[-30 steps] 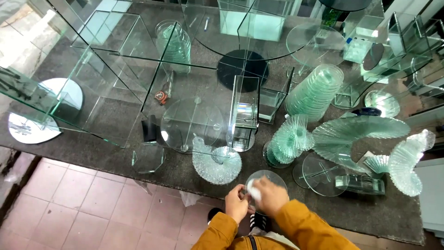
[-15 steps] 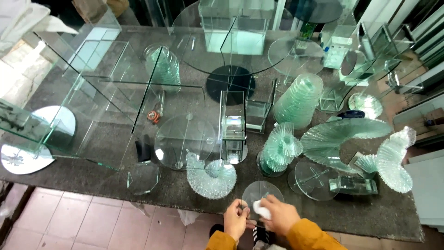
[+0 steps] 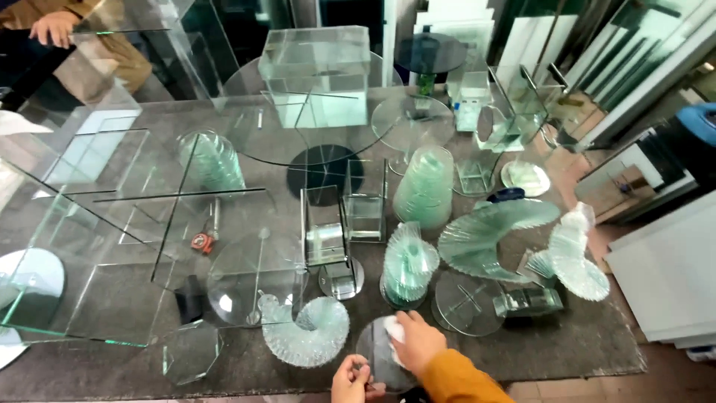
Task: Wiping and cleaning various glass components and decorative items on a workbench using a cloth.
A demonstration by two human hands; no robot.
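Small update on the wiping. Compared with a second ago, the white cloth [image 3: 393, 329] has been worked from the middle of the round glass disc [image 3: 377, 357] up to its 12 o'clock edge. The view has also been tilted up, so more of the far side of the worktop [image 3: 589, 339] is seen. The disc itself hasn't been shifted: it's still parked at the near edge, at 6 o'clock, half over the lip. As a guess, the middle has been gone over and the rim is what's being done now.

The right hand [image 3: 419, 345] is pressed flat over the cloth, fingers curled on it. The left hand [image 3: 353, 379] is pinched on the disc's rim at about 8 o'clock, so it's kept steady.

Counted, as far as clear glass allows:
- one disc in hand, one cloth
- six stacked or fanned glass pieces, the nearest being the spiral fan [image 3: 307, 337] at 10 o'clock from the disc
- two more flat discs lying close by, [image 3: 252, 282] and [image 3: 464, 302]
- one octagonal pane [image 3: 191, 351] at 9 o'clock
- one other person's hand [image 3: 52, 27], far off at 11 o'clock
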